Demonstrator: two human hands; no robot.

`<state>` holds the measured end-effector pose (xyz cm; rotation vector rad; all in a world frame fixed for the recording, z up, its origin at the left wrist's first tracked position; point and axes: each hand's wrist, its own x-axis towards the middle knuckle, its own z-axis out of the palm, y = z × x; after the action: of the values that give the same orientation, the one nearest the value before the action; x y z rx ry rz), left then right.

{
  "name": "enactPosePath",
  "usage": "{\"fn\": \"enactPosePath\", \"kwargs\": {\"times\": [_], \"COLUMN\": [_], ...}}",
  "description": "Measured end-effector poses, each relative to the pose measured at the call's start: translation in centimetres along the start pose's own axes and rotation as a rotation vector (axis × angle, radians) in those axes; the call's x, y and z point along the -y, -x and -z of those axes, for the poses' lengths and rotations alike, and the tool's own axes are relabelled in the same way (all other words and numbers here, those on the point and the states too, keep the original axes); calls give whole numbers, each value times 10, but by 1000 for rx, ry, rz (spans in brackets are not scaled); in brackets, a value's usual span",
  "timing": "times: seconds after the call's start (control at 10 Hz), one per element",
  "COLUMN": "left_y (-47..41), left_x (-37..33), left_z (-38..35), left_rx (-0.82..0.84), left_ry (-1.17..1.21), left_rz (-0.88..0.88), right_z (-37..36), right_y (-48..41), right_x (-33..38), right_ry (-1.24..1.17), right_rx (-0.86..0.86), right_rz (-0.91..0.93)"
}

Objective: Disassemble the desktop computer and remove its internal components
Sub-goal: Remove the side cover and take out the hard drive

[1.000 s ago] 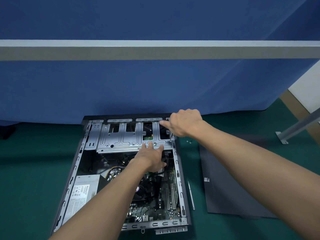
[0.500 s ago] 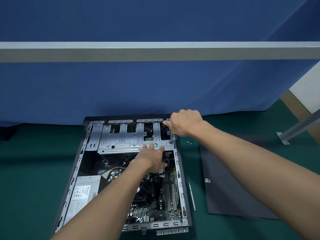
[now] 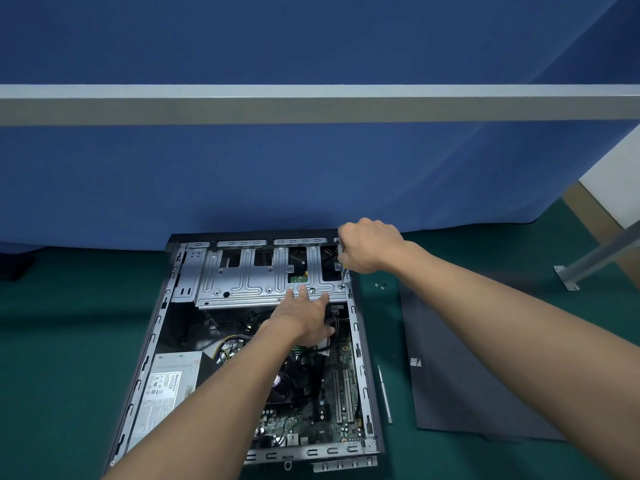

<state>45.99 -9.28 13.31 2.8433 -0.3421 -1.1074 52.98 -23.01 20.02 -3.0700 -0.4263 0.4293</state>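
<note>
An open desktop case (image 3: 145,368) lies flat on the green mat. A silver metal drive cage (image 3: 242,275) spans its far end. My left hand (image 3: 304,315) rests on the cage's near edge, fingers straight. My right hand (image 3: 367,245) grips a screwdriver (image 3: 343,273) held upright, its tip at the cage's near right corner. Below the cage lie the motherboard (image 3: 332,410), a tangle of cables and the grey power supply (image 3: 169,389).
The removed dark side panel (image 3: 460,375) lies right of the case. A thin silver tool (image 3: 385,394) lies between them, and small screws (image 3: 381,285) sit near the panel's far corner. A blue partition with a grey rail stands behind; a metal leg (image 3: 595,258) is at far right.
My right hand has shifted slightly right and the screwdriver now stands at the cage's right corner. My left hand has stayed on the cage.
</note>
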Motion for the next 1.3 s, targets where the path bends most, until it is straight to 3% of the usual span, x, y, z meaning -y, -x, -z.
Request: {"fn": "enactPosePath", "kwargs": {"times": [0.1,0.2,0.3,0.4,0.6,0.8,1.0,1.2,1.3], "left_y": [0,0,1,0,1,1,0,0,-1], "left_x": [0,0,0,0,0,0,1,1,1], "left_z": [1,0,0,0,0,1,-1,-1,-1], "left_rx": [-1,0,-6,-7,-6,-11,-9,-8,-5], "left_ry": [-1,-3,0,2,0,8,8,8,5], "left_rz": [3,2,-3,-4,-4,-4,2,1,-1], "right_z": [3,-3,-4,-1,-2,8,1,4,2], "right_y": [0,-1,0,-1,-3,-3,0,-2,-2], "right_x": [1,2,3,1,5,4,8,8,6], "right_ry": [21,78,3,-75,50,-77,66,17,35], "right_rx": [51,-2,-41,27,-32,97,-11,55,3], "right_rz": [-18,-71,-45,-61,-68,-50,-26,-44,-62]}}
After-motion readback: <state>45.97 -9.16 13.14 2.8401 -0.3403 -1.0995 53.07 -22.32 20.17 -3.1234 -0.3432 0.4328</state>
